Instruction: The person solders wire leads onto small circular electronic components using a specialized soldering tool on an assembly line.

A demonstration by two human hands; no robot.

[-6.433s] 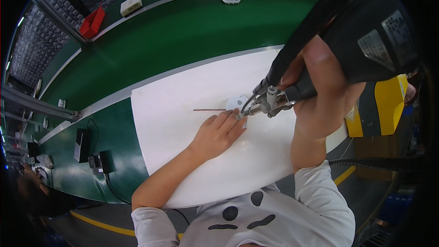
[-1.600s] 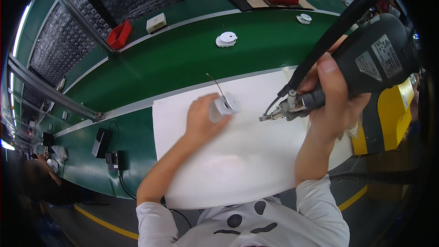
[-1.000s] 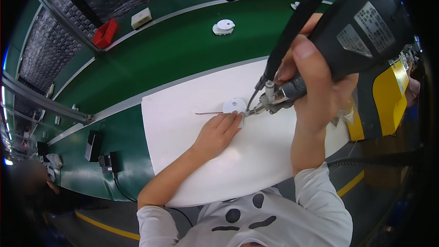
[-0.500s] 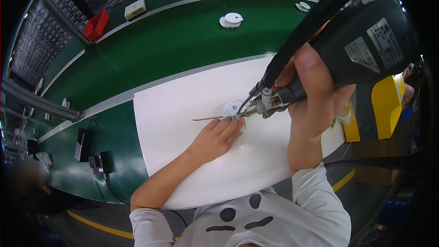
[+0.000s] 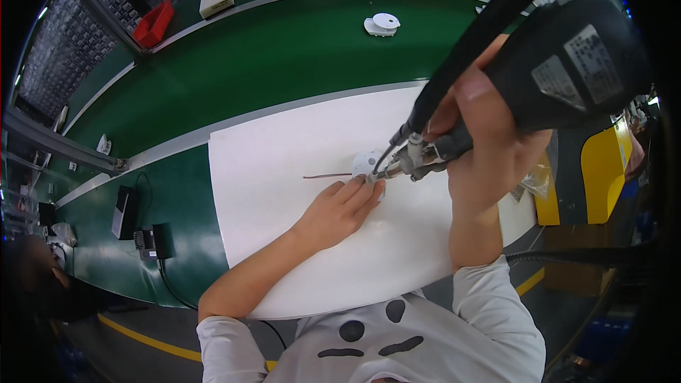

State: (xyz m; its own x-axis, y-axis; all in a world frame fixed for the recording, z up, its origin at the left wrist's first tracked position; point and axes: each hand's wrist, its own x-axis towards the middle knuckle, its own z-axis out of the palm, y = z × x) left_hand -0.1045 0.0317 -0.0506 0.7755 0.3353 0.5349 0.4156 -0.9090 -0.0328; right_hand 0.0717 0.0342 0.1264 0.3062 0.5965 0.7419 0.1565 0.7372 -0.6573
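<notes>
My right hand (image 5: 493, 120) is closed around a black electric screwdriver (image 5: 560, 64) with a hose running along it. The tool slants down and left, and its metal nose (image 5: 408, 159) meets a small white round plastic part (image 5: 364, 162) on the white work board. My left hand (image 5: 337, 209) presses its bunched fingertips against the part's near side, right beside the tool's tip. A thin brown wire (image 5: 326, 176) sticks out leftward from the part. My fingers and the tool's nose hide the exact contact point.
Beyond the board (image 5: 248, 206) runs a green conveyor belt (image 5: 269, 57) carrying another white part (image 5: 383, 24). Red bins (image 5: 153, 24) and a white box (image 5: 216, 2) lie along the far side. A black charger-like device (image 5: 149, 242) sits at left; a yellow-and-grey stand (image 5: 603, 170) rises at right.
Both hands keep their hold, and the screwdriver stays at the white part. The white part on the conveyor now appears farther right; the whole view has shifted slightly.
</notes>
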